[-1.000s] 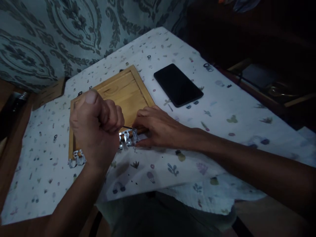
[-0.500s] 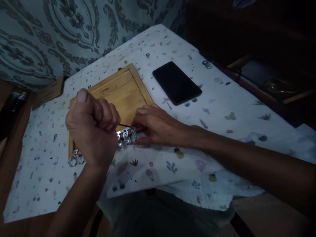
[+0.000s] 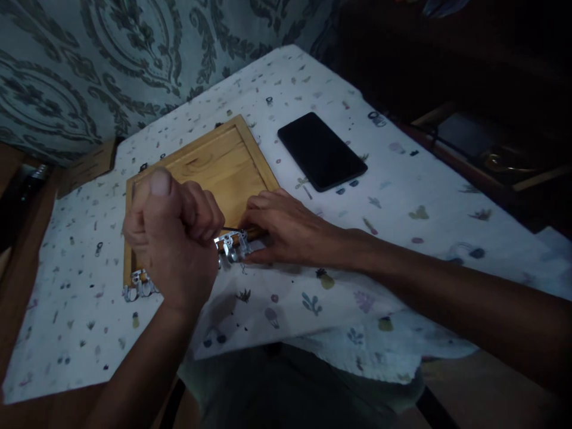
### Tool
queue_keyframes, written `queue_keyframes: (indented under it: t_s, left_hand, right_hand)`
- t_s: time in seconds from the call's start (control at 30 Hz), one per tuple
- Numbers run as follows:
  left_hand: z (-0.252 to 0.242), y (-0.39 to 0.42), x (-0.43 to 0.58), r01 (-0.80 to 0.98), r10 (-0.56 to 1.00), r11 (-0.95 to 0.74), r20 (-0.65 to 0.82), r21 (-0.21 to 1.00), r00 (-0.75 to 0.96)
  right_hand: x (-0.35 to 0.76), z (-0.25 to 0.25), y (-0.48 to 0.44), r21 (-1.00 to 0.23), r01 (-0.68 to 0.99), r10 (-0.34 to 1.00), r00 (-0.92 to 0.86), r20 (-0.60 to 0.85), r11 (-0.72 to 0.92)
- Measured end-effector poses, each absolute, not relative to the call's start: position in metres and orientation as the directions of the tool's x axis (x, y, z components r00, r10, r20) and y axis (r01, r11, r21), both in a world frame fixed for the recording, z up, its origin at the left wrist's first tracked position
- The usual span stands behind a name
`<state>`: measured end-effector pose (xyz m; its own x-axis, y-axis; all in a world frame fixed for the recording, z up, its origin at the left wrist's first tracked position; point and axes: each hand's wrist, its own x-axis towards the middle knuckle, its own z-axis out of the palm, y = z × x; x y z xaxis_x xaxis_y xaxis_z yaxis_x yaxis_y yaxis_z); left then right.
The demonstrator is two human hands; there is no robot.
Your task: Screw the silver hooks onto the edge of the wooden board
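Note:
A framed wooden panel [image 3: 223, 173] lies flat on the cloth-covered table, with shiny metal fittings [image 3: 230, 244] along its near edge. More metal fittings [image 3: 138, 285] sit at its near left corner. My left hand [image 3: 176, 232] is closed in a fist, thumb up, around a screwdriver whose handle the fist hides. Only the thin dark shaft [image 3: 232, 229] shows, its tip at the rightmost fitting. My right hand [image 3: 279, 229] grips the panel's near edge just right of that fitting, thumb below and fingers on top.
A black tablet or large phone [image 3: 322, 152] lies right of the panel. The patterned tablecloth [image 3: 357, 268] hangs over the near edge. At the back left stands a piece of cardboard [image 3: 89, 167] by the patterned wall [image 3: 147, 47]. Dark furniture is on the right.
My left fist has shifted slightly to the right and turned a little, with the screwdriver tip still at the fitting. My right hand keeps its place.

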<state>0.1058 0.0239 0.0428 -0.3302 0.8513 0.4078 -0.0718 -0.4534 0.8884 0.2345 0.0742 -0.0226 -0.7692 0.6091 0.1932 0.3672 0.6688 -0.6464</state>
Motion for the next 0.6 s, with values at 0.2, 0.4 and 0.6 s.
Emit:
queue_keyframes:
  t_s: [0.2, 0.4, 0.6]
  left_hand:
    - [0.037, 0.029, 0.115, -0.029, 0.775, -0.561, 0.513, 0.827, -0.367]
    - [0.044, 0.034, 0.12, -0.009, 0.798, -0.527, 0.491, 0.85, -0.35]
    - [0.047, 0.037, 0.109, -0.155, 0.902, -0.43, 0.418, 0.889, -0.108]
  right_hand:
    - [0.234, -0.025, 0.074, -0.633, 0.358, 0.601, -0.769, 0.216, 0.686]
    - [0.234, -0.024, 0.074, -0.633, 0.361, 0.606, -0.765, 0.219, 0.685]
    - [0.234, -0.027, 0.075, -0.617, 0.354, 0.592, -0.772, 0.231, 0.703]
